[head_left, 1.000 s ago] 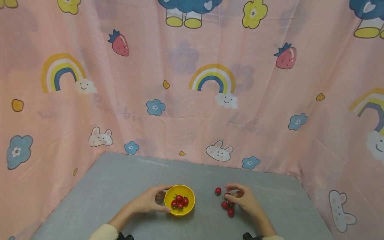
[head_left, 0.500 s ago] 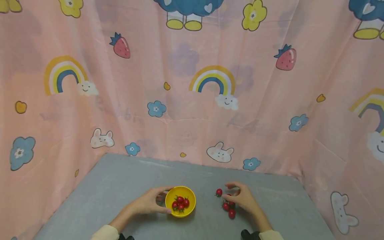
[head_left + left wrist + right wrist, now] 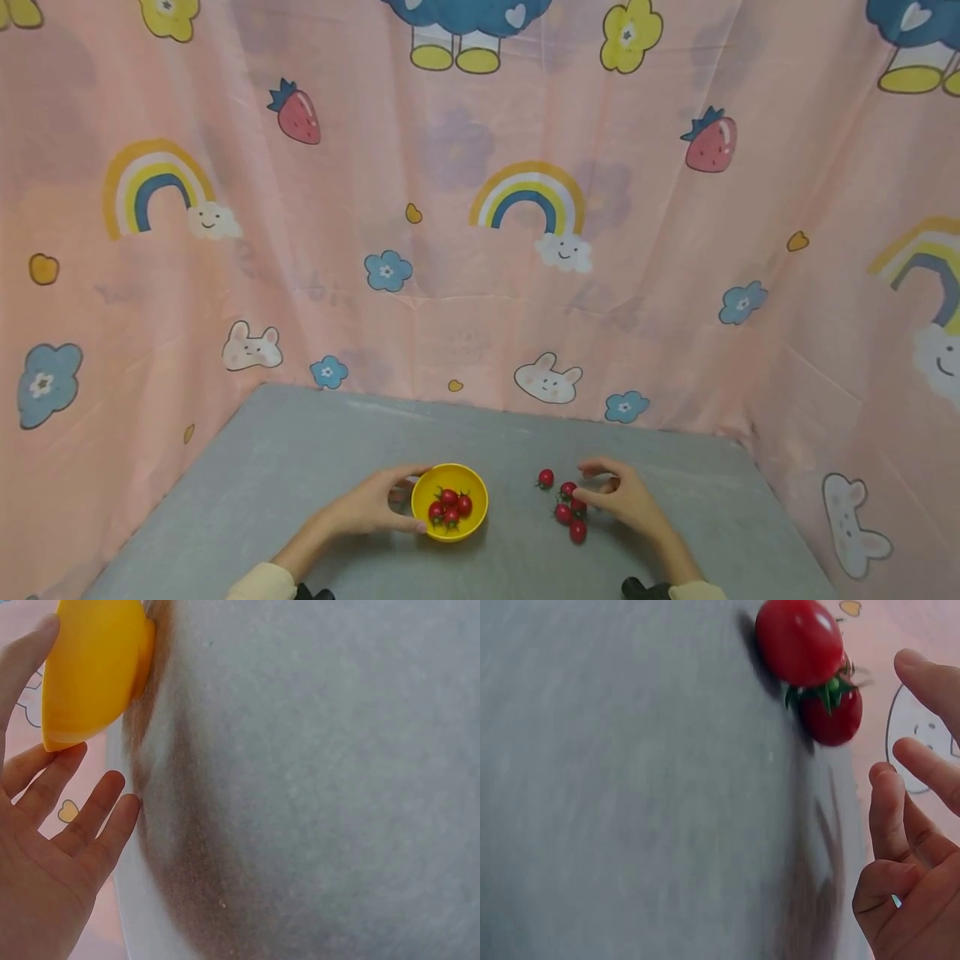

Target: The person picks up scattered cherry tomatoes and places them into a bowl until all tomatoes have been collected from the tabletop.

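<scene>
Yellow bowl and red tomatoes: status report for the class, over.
Left hand holds yellow bowl, tomatoes inside. Right hand empty, beside loose tomatoes. No obstacle seen between loose tomatoes and bowl.

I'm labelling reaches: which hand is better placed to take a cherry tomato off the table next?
Probably the right hand: it's empty and close to the loose cherry tomatoes; the left hand holds the yellow bowl.

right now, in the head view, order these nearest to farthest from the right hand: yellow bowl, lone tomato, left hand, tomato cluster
1. Tomato cluster: just left of the right hand
2. Lone tomato: beyond the cluster, farther left
3. Yellow bowl: left of that tomato
4. Left hand: on the bowl's left
</scene>
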Demonstrator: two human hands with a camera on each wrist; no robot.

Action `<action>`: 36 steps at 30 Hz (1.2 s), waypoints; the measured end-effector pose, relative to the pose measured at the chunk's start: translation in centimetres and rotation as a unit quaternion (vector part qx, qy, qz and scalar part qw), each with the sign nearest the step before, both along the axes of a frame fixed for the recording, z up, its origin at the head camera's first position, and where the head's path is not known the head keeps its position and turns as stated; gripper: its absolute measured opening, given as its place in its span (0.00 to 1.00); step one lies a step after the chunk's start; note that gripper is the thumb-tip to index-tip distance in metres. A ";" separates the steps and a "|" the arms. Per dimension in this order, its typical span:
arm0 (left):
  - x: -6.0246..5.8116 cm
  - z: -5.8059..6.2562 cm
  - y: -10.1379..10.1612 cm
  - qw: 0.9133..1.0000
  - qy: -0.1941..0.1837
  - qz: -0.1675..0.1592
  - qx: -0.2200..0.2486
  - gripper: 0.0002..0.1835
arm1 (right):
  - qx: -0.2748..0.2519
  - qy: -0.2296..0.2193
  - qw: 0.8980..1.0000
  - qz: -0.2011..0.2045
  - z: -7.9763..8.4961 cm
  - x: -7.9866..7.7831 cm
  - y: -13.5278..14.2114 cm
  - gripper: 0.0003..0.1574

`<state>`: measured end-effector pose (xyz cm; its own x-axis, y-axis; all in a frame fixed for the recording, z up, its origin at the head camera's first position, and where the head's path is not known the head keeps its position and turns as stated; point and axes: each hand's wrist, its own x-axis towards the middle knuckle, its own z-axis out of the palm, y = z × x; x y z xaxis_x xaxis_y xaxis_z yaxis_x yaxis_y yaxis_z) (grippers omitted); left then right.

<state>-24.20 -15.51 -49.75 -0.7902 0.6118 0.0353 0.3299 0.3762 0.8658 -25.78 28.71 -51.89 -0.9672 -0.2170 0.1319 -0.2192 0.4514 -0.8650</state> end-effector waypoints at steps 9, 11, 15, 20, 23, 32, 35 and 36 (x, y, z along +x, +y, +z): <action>0.0 0.1 -0.1 1.000 0.004 -0.001 0.001 0.41 | 0.029 -0.006 1.000 -0.010 0.4 0.2 -0.1 0.30; 0.0 0.1 -0.1 1.000 0.006 0.000 -0.002 0.40 | 0.034 -0.004 0.999 -0.018 0.4 0.0 -0.5 0.30; -0.1 0.0 -0.1 1.000 0.007 0.000 -0.004 0.40 | 0.044 0.004 0.999 -0.027 0.3 -0.5 -1.5 0.31; -0.1 -0.2 -0.1 1.000 0.006 0.005 -0.007 0.40 | 0.054 0.012 0.998 -0.024 0.3 -1.4 -2.3 0.33; -0.1 -0.4 -0.1 1.000 0.010 0.005 -0.008 0.41 | 0.058 0.018 0.998 -0.012 0.3 -1.7 -2.5 0.34; -0.1 -0.2 0.0 1.000 0.004 0.006 -0.009 0.40 | 0.067 0.025 0.997 0.025 0.3 -2.6 -2.9 0.35; -0.1 -0.1 0.0 1.000 -0.001 0.007 -0.010 0.40 | 0.076 0.028 0.996 0.044 0.2 -3.0 -2.9 0.35; -0.1 0.0 0.0 1.000 -0.001 0.007 -0.008 0.40 | 0.079 0.028 0.995 0.051 0.2 -3.1 -2.9 0.35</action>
<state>-24.33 -15.46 -49.78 -0.7983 0.6018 0.0229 0.3223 0.3948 0.8604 -28.91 25.83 -51.71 -0.9310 -0.3367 0.1409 -0.3166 0.5527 -0.7709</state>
